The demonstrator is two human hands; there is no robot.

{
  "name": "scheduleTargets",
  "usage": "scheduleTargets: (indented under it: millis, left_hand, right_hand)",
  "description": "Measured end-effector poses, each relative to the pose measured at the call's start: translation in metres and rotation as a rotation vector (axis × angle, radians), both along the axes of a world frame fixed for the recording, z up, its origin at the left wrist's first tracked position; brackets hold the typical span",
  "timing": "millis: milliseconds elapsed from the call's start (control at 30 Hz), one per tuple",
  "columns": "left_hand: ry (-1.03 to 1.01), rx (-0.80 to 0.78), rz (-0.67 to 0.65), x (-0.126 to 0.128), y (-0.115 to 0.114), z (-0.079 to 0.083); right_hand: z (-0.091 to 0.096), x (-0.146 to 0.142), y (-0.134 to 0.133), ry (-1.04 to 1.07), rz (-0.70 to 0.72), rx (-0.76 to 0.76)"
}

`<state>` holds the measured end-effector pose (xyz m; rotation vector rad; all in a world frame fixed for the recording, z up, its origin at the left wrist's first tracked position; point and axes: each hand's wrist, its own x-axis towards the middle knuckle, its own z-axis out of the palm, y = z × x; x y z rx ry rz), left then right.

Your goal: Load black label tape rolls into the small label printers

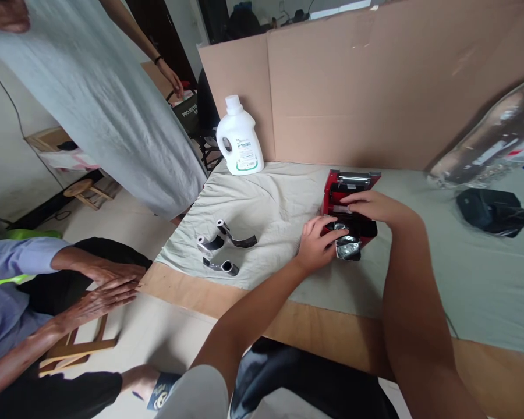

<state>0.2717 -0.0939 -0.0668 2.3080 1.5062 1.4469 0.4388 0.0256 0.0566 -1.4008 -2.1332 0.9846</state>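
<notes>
A small red device (329, 192) stands on the cloth with its lid raised and a dark inside. From its front hangs a dark, shiny, crinkled strip (348, 249). My left hand (318, 240) is at the device's front left corner, its fingers closed over the upper part of this strip; the thumb is hidden. My right hand (373, 206) reaches in from the right, fingers stretched out over the opening, the tips near the inside of the device. I see nothing held in it. Left of my hands lie several small rolls (209, 243) with dark, curled strips partly unwound.
A white detergent bottle (241, 142) stands at the back left against a cardboard wall (344, 93). On the right are a black bagged object (491, 210) and a clear plastic package (484, 139). A seated person's hands (109, 288) are beside the left table edge; another person stands behind.
</notes>
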Motion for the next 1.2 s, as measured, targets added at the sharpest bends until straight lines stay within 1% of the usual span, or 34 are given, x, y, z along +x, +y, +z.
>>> scheduleTargets:
  millis: [33, 67, 100, 133, 200, 233, 267, 300, 367, 433, 500, 567, 633, 700, 767, 833, 933, 1000, 1100, 1200]
  left_hand:
    - [0.0, 0.001, -0.004, 0.0, 0.0, 0.0]
    - [-0.001, -0.003, -0.006, 0.0, 0.0, 0.0]
    - [-0.004, -0.008, -0.006, 0.0, 0.0, 0.0]
    - [-0.006, -0.01, -0.005, 0.0, 0.0, 0.0]
    - [-0.012, 0.01, -0.001, 0.0, 0.0, 0.0]
    - [-0.015, 0.025, 0.0, 0.001, -0.001, 0.0]
    - [-0.015, 0.034, -0.001, 0.001, -0.001, 0.0]
    - [-0.012, 0.036, 0.0, 0.001, -0.001, 0.0]
    - [0.004, 0.017, 0.005, 0.0, -0.002, 0.0]
    - [0.024, -0.002, 0.006, 0.0, -0.002, 0.0]
    - [0.038, -0.006, -0.002, -0.001, -0.002, 0.0]
    - [0.044, 0.005, -0.014, 0.0, -0.003, -0.001]
    - [0.046, 0.027, -0.019, 0.0, -0.004, -0.001]
    - [0.051, 0.039, -0.02, 0.001, -0.004, -0.001]
    - [0.056, 0.028, -0.015, 0.002, -0.004, 0.0]
    - [0.038, 0.012, 0.013, 0.002, -0.004, 0.002]
    - [-0.031, -0.018, 0.099, 0.001, -0.002, 0.005]
    - [-0.067, -0.05, 0.128, -0.001, -0.001, 0.007]
    - [-0.094, -0.094, 0.114, -0.002, -0.001, 0.01]
    - [-0.103, -0.124, 0.109, -0.002, -0.001, 0.012]
  right_hand:
    - [0.007, 0.008, -0.002, 0.044, -0.002, -0.039]
    - [0.012, 0.016, -0.003, 0.057, -0.033, -0.056]
    - [0.015, 0.023, -0.003, 0.052, -0.098, -0.05]
    - [0.017, 0.029, -0.002, 0.061, -0.196, -0.009]
    - [0.014, 0.035, 0.002, 0.124, -0.438, 0.101]
    - [0.01, 0.035, 0.005, 0.194, -0.53, 0.141]
    - [0.005, 0.034, 0.009, 0.293, -0.575, 0.156]
    - [-0.001, 0.032, 0.013, 0.406, -0.571, 0.142]
    - [-0.013, 0.025, 0.02, 0.587, -0.496, 0.061]
    - [-0.023, 0.018, 0.022, 0.671, -0.463, 0.018]
    - [-0.034, 0.013, 0.02, 0.694, -0.492, 0.058]
    - [-0.046, 0.014, 0.011, 0.668, -0.507, 0.114]
    - [-0.06, 0.018, 0.0, 0.617, -0.478, 0.141]
    - [-0.076, 0.024, -0.012, 0.594, -0.423, 0.108]
    - [-0.09, 0.028, -0.02, 0.625, -0.369, 0.028]
    - [-0.1, 0.027, -0.024, 0.675, -0.329, -0.02]
    - [-0.107, 0.021, -0.026, 0.723, -0.295, -0.001]
    - [-0.109, 0.018, -0.026, 0.73, -0.292, 0.006]
    - [-0.109, 0.017, -0.027, 0.729, -0.31, 0.007]
    - [-0.109, 0.017, -0.029, 0.73, -0.316, 0.041]
